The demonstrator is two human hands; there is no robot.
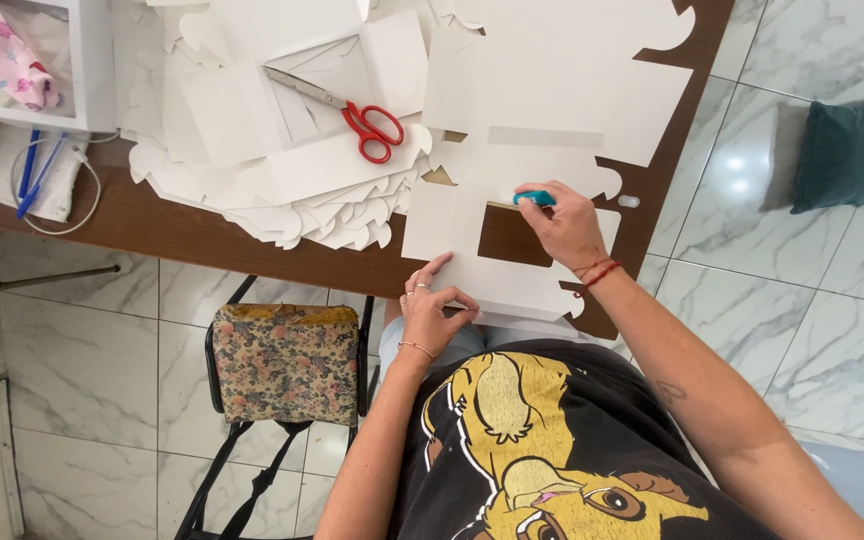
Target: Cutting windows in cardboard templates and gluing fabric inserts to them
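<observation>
On the brown table, a flat white card sheet with a rectangular window cut in it lies at the near edge. Left hand presses its spread fingers on the sheet's near left corner. Right hand pinches a small blue tool against the window's far edge. Red-handled scissors rest on the paper pile, far left.

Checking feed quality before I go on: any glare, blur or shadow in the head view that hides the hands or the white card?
Head view: sharp and evenly lit; both the left hand and right hand are crisp. Glare appears only on the marble floor near the green cushion. The white card sheet is bright, with edges hard to separate; shadows are soft.
</observation>
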